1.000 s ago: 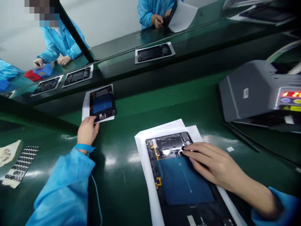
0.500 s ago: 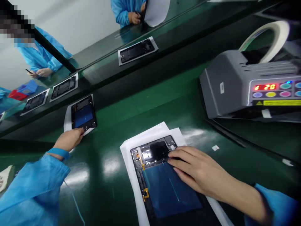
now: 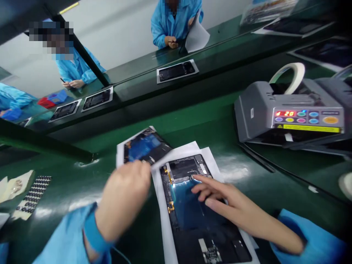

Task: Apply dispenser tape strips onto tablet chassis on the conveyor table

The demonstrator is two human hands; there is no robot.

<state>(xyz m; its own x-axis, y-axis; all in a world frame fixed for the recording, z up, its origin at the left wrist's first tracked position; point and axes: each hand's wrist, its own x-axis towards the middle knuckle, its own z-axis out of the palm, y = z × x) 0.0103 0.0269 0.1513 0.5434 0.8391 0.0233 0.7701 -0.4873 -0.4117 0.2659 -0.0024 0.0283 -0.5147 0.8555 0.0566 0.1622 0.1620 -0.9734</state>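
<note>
Two opened tablets, far one (image 3: 145, 146) in left grip (image 3: 123, 198), near one (image 3: 192, 205) under right fingertips (image 3: 196, 179)

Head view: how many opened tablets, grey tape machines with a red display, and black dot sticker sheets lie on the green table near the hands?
Opened tablets on white paper: 2, the blurred tablet in the left hand and the near tablet under the right hand
Grey tape machine with red number display: 1
Sheet of black dot stickers: 1
Total: 4

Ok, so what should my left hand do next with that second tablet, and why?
Probably set it down flat on the green table. The left hand holds the second tablet by its paper, its corner overlapping the paper under the open tablet that the right hand touches.
</note>
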